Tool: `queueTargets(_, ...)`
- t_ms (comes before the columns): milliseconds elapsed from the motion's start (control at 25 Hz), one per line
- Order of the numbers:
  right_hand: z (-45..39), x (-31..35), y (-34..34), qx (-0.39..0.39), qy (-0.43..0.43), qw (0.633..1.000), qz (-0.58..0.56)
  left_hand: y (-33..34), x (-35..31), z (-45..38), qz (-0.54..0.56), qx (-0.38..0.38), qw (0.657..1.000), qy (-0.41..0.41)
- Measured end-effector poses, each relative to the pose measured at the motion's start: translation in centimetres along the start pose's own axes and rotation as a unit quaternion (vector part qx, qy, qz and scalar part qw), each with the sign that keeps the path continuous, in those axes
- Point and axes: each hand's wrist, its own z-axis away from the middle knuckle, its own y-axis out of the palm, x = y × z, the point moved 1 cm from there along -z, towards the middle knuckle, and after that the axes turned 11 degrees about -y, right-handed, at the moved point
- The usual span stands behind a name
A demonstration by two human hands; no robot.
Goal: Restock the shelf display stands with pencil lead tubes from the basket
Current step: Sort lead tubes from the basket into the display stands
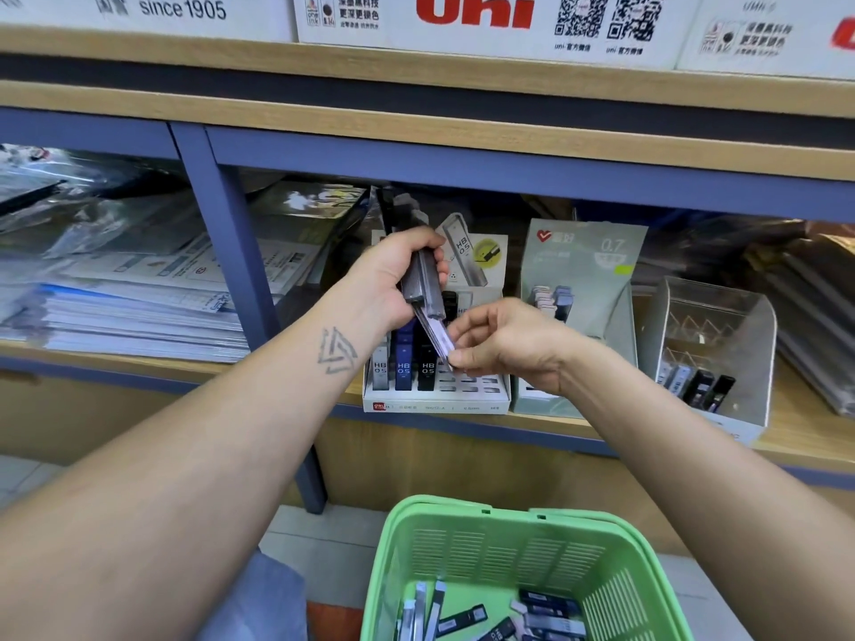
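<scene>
Head view. Shop shelving: pale wood boards on a blue-grey metal frame (231, 252), tiled floor below. Top board at 12 o'clock carries white cartons (476, 20) printed with a red "uni" logo and QR codes. Lower bay at 9 o'clock holds stacked paper packs (129, 312) in clear wrap.

On the lower board, centre: a white display stand (435, 402) with a headcard marked HB 0.5; grey, blue and black tubes stand upright in its front-left slots, the slots to their right open. Just beside it at 3 o'clock, a grey-green stand (583, 275) marked 0.7 (a few pale tubes in its pocket). Further toward 3 o'clock, a clear acrylic stand (721, 344) with several dark tubes low in front.

Left hand (393, 275) is curled around a bundle of pencil lead tubes (423, 279), grey and translucent, tilted over the white stand. Right hand (504, 344) pinches the lower end of one pale tube (437, 337) drawn partly out of the bundle, thumb and forefinger closed on it.

Green plastic basket (490, 548) at 6 o'clock, on the near side, with loose tubes (499, 613) (black, grey, white) lying across its bottom.
</scene>
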Motion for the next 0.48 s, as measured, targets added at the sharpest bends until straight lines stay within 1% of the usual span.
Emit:
queueTargets(120,0.8,-0.3,-1.4,0.013,0.043,0.997,0.057,-0.8,-0.5,0.1,0.028,-0.012,1.000,0.002)
queueTargets(200,1.6,-0.4,-1.9,0.034,0.074,0.991,0.107,-1.5,-0.9,0.2,0.028,-0.025,0.999,0.006)
queueTargets(240,2.0,-0.5,-2.2,0.037,0.086,0.990,0.109,-1.8,-1.1,0.2,0.019,-0.031,0.999,-0.002)
queueTargets(320,2.7,-0.7,-2.7,0.017,0.093,0.993,0.076,-1.8,-0.9,0.2,-0.035,-0.040,0.998,-0.031)
queueTargets(400,3.1,-0.7,-3.0,-0.013,0.067,0.997,0.031,-1.4,-0.3,0.3,-0.130,-0.047,0.989,-0.048)
queueTargets(480,3.3,-0.6,-3.4,-0.037,0.033,0.999,-0.003,-0.3,0.6,0.5,-0.207,-0.035,0.977,-0.042)
